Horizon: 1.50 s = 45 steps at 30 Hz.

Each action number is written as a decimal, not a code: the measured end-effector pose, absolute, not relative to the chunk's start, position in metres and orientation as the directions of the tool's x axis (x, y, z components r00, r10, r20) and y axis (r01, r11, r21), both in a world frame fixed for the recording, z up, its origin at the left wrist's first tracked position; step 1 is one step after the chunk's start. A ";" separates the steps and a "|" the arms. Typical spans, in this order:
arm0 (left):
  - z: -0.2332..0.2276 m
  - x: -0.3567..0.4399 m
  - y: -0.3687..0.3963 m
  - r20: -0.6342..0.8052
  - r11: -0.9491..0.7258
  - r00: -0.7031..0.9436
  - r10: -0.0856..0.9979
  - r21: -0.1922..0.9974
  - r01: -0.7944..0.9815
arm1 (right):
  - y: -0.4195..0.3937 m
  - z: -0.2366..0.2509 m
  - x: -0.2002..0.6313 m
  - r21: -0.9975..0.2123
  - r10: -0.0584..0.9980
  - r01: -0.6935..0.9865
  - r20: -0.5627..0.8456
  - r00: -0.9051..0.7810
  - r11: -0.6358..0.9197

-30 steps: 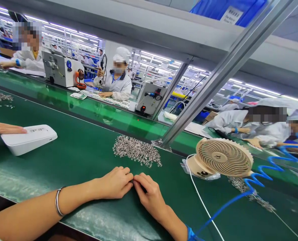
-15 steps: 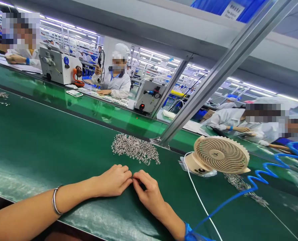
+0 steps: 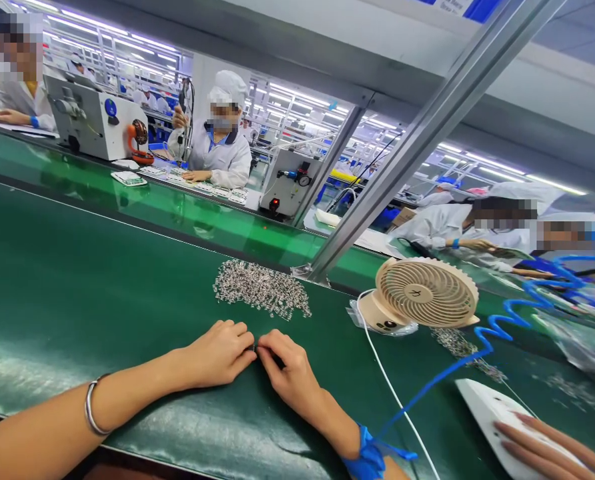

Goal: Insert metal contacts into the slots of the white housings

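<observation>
Pinching a tiny part, both hands [image 3: 255, 357] meet fingertip to fingertip.

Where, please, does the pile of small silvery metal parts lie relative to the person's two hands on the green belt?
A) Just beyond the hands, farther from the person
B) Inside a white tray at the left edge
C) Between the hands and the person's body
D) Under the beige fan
A: the pile of metal parts lies on the green belt just past the left hand and right hand, left of the fan.
</observation>
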<state>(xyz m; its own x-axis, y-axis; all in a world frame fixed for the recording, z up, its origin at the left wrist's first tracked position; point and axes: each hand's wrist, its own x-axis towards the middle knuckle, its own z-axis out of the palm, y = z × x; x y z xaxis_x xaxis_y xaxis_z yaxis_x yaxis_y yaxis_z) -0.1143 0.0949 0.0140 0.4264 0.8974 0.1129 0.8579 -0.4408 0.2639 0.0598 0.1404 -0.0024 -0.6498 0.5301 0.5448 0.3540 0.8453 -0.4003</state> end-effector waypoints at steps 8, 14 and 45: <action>0.016 -0.119 0.096 0.111 -0.441 0.428 0.897 0.282 0.852 | 0.155 0.022 0.103 -0.377 0.649 0.640 0.717 -0.256 0.669; 0.015 -0.124 0.098 0.118 -0.510 0.498 0.859 0.290 0.810 | 0.143 0.009 0.181 -0.241 0.805 0.942 0.591 -0.050 0.235; 0.020 -0.123 0.097 0.355 -0.544 0.456 0.816 0.207 0.813 | 0.127 0.063 0.195 -0.043 0.769 0.891 0.526 -0.364 0.451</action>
<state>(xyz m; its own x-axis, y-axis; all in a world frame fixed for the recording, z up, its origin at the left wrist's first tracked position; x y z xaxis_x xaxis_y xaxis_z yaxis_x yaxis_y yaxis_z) -0.1232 0.0973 0.0202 0.4559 0.8163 0.3547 0.8130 -0.5441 0.2073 0.1946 0.1271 0.0634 -0.3640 0.7687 0.5260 0.8913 0.4514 -0.0429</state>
